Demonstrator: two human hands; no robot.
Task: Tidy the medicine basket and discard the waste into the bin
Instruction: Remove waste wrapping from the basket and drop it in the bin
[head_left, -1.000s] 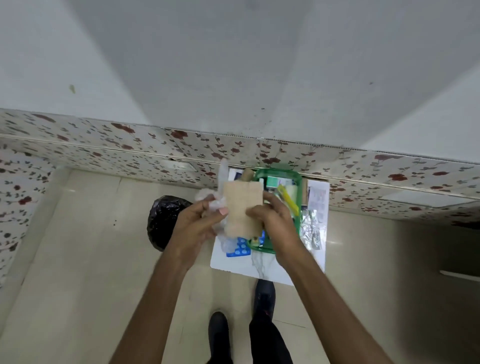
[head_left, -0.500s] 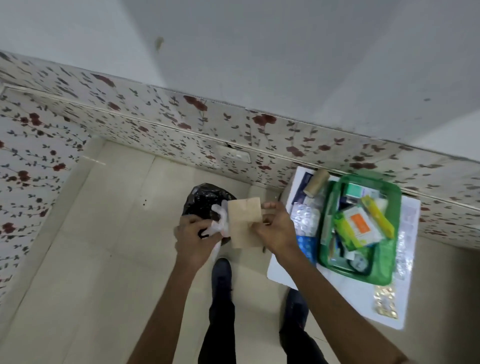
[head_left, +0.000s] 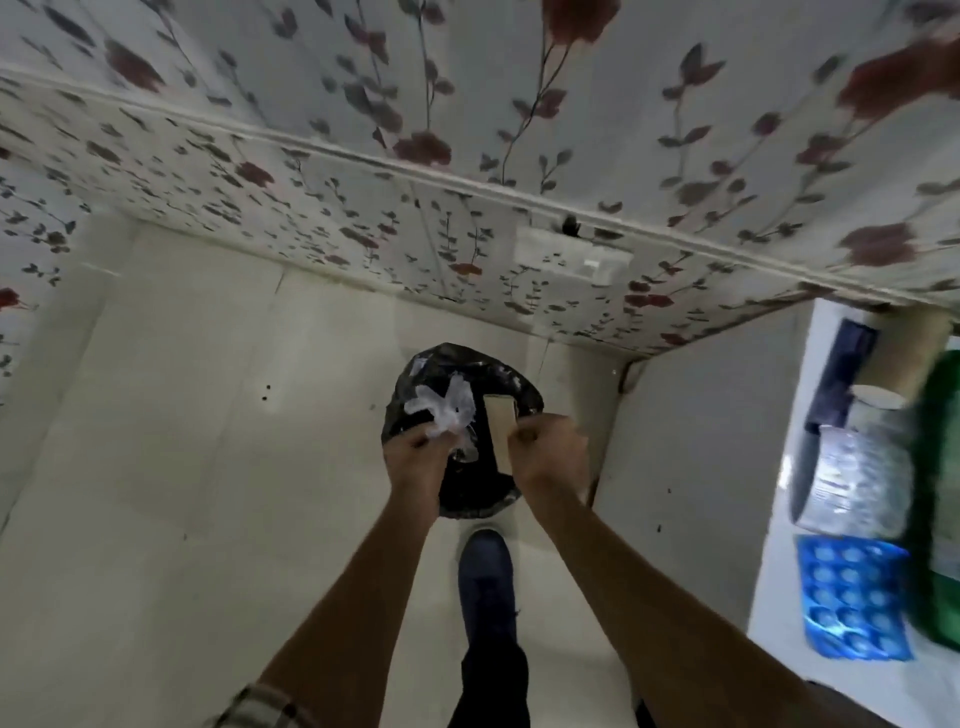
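Two hands holding waste over a black-lined bin.

Nearest, a dark shoe (head_left: 485, 571) on pale floor. Above it, left hand (head_left: 415, 460) clenched on crumpled clear plastic (head_left: 444, 408), right hand (head_left: 550, 452) pinching a tan card (head_left: 500, 431), both over the bin (head_left: 462, 384). Off right, blue blister pack (head_left: 852, 597) on a white table (head_left: 779, 545) beside the green basket (head_left: 937, 499), only partly in view. Beyond, floral wall (head_left: 467, 156).

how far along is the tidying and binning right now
Done: waste picked out and carried to the black bin bag. In hand: left hand holds crumpled clear plastic, right hand a brown paper piece, both over the bag, not yet dropped. Left: the basket and loose pill strips.
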